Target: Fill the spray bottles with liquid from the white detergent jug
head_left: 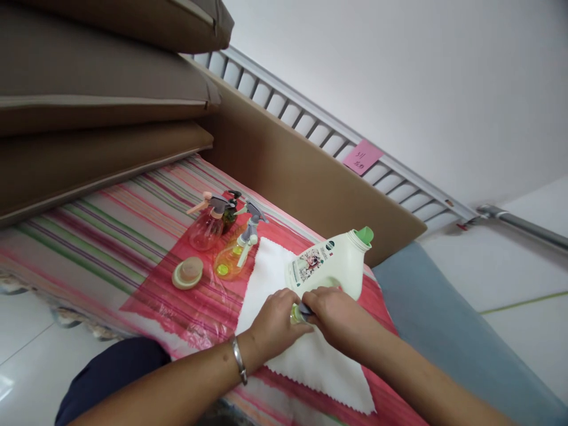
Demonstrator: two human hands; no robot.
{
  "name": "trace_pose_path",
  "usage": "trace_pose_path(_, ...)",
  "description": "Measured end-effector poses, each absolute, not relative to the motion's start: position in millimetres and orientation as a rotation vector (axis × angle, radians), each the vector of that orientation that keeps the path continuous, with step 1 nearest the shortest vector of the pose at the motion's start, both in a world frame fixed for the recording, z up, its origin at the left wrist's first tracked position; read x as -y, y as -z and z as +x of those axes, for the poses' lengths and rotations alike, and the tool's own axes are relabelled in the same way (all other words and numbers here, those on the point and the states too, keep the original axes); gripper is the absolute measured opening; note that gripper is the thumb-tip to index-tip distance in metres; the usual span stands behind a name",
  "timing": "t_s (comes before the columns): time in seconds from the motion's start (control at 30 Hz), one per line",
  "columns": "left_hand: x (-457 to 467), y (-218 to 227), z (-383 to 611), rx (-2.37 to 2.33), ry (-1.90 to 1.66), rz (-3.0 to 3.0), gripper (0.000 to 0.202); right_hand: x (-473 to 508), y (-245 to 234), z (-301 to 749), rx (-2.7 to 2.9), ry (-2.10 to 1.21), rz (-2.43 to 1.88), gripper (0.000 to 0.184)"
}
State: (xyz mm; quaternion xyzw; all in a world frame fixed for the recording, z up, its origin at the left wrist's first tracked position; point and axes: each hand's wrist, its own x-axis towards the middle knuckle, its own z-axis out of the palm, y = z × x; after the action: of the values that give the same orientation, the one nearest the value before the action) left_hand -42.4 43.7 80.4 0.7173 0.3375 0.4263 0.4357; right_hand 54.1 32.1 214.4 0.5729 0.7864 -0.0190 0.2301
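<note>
My left hand (277,322) is closed around a small clear bottle (294,315) with a yellow-green tint. My right hand (331,313) grips the grey top (305,309) of the same bottle, its fingers pressed together. Both hands meet over a white cloth (315,367) with zigzag edges. Just beyond them stands a pale green jug (341,260) with a printed label and a bright green spout. To the left are a pink-tinted spray bottle (206,232) and a yellow one (228,260). Much of the held bottle is hidden by my fingers.
A dark bottle (229,218) stands behind the spray bottles. A round pale lid-like piece (187,272) lies on the red plastic sheet (160,284) over striped fabric (89,236). Stacked brown cushions (102,77), a brown board (284,160) and a white radiator (306,124) stand behind.
</note>
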Motion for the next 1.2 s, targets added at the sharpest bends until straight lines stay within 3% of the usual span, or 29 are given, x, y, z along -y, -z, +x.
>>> trace_pose_path(0.33, -42.7, -70.0, -32.7, -0.935, -1.089, 1.895, 0.038, -35.5, -214.2, 54.5, -2.089, 0.114, 1.663, 0.002)
trace_pose_path(0.6, -49.5, -74.5, -39.2, -0.654, -0.997, 1.891, 0.028, -32.6, -208.6, 57.2, -1.911, 0.152, 1.903, 0.004)
trace_pose_path(0.73, -50.8, -75.4, -39.8, -0.758, -1.04, 1.818, 0.051, -34.0, -206.9, 56.5, -1.887, 0.147, 1.945, 0.006)
trace_pose_path(0.97, -57.1, -74.7, -43.5, -0.683, -1.009, 1.834, 0.026, -37.9, -203.4, 64.6, -1.924, 0.207, 1.925, 0.005)
trace_pose_path(1.13, -52.0, -79.8, -42.1, -0.771, -0.993, 1.93, 0.048, -36.8, -203.7, 62.2, -1.924, 0.211, 1.925, 0.009)
trace_pose_path(1.2, -54.1, -79.3, -41.6, -0.799, -1.014, 1.903, 0.046, -36.5, -203.7, 59.8, -1.927, 0.209, 1.923, 0.01)
